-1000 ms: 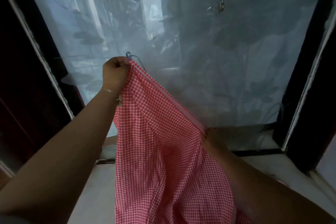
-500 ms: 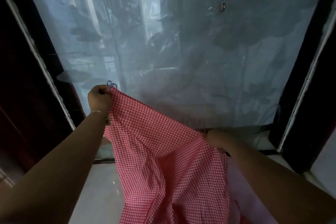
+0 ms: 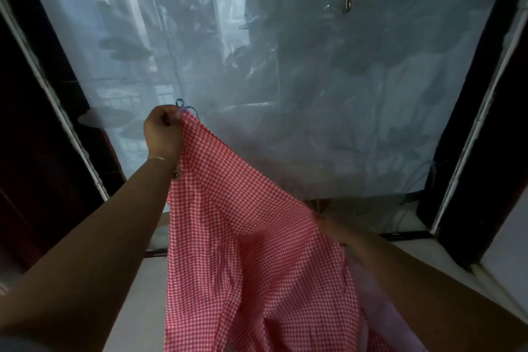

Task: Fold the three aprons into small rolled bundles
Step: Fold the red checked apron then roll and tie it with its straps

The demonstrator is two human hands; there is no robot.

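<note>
— What carries things here?
— A pale floor (image 3: 137, 288), running up to the dark frame (image 3: 405, 236) at the foot of the frosted pane (image 3: 314, 94).
— Anything lying on it?
— Nothing I can make out; the apron (image 3: 257, 251) hangs above the floor and hides the middle of it.

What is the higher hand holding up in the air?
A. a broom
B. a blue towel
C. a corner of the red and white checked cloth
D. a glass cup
C. The left hand is raised and pinches the top corner of the red and white checked apron, which hangs down from it to the lower right hand.
</note>
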